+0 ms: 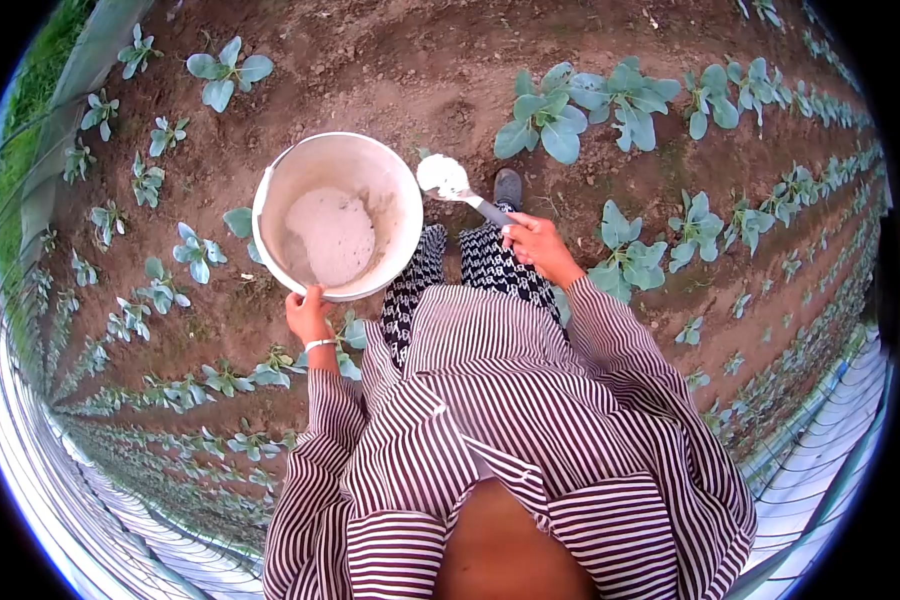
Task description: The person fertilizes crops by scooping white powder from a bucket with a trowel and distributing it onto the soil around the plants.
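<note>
Scoop (491, 211) in right hand (538, 246) — bowl (443, 177) powder-covered

I can read no text, label, brand, number or sign from my view. The dark-and-light marks on the trousers (492, 262), just beside the right hand (540, 248), are too small for me to make out.

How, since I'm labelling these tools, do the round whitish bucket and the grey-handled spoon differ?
The round whitish bucket is wide and deep; the grey-handled spoon is small and slender. The left hand holds the bucket's edge, the right hand the spoon's handle. Both carry pale powdery material.
</note>
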Demonstrator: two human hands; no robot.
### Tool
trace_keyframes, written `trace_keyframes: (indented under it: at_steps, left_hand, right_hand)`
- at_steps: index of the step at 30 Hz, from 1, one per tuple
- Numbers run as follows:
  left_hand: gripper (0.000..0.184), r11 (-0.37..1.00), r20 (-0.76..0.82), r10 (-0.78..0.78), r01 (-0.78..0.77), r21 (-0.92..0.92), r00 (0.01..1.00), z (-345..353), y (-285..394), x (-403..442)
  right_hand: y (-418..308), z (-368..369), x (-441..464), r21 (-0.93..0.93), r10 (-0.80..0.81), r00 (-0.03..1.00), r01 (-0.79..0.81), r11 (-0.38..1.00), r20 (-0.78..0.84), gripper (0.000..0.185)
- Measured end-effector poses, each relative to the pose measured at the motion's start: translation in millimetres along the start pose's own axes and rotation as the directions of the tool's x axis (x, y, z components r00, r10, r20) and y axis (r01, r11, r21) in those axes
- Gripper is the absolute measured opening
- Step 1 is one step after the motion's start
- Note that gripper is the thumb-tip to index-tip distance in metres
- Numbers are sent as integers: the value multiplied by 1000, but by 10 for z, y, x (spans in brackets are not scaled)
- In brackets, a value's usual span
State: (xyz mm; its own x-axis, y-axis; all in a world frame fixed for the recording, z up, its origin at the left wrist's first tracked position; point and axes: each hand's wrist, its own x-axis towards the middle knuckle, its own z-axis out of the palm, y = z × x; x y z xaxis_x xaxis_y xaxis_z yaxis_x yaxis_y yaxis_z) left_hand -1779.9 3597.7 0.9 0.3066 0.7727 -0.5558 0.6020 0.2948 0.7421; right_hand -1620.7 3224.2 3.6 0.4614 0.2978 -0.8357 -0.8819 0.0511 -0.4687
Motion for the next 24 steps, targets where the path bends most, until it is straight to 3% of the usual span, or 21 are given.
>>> trace_keyframes:
  at_steps: [3,4,5,7,9,10,11,13,16,18,20,24]
  left_hand:
    - [23,998,-44,-45,44,-37,998,-311,40,-59]
    - [22,996,-76,-80,78,-30,994,-445,-6,-45]
    - [21,994,-78,-104,101,-37,992,-596,-81,-28]
    - [27,979,-88,-162,149,-138,983,-674,50,-210]
    - [21,983,-121,-171,161,-90,978,-935,-210,-181]
    - [19,985,-134,-167,159,-69,977,-1027,-227,-146]
    - [19,982,-130,-179,169,-90,975,-1115,-247,-124]
    - [19,968,-114,-223,207,-141,968,-1169,-261,-219]
    - [25,946,-57,-283,269,-183,957,-1380,-485,-64]
    - [32,927,-44,-325,309,-212,945,-1488,-703,148]
    - [29,906,-70,-346,314,-286,936,-1330,-503,114]
    - [31,886,-67,-351,308,-347,934,-1166,-382,160]
  right_hand:
    - [61,-112,302,-53,-47,997,44,998,-63,36]
    - [68,-144,454,-144,-65,992,49,988,-109,30]
    - [70,-162,631,-107,-55,984,37,994,-172,20]
    - [136,-387,1135,-269,-76,987,34,962,-145,20]
    - [328,-644,1602,-558,-269,945,125,820,-184,25]
    - [141,-465,1543,-698,-234,910,-78,712,-341,25]
    - [-61,-355,1378,-647,-103,878,-261,716,-467,22]
    - [261,-639,1482,-351,-228,824,38,936,-519,18]
    - [41,-587,1025,-159,-72,894,1,987,-442,14]
    - [-22,-514,764,-167,-39,896,-40,985,-442,11]
    - [-66,-399,540,-190,-39,885,-56,980,-463,12]
    - [-35,-276,257,-107,-123,902,86,990,-413,12]
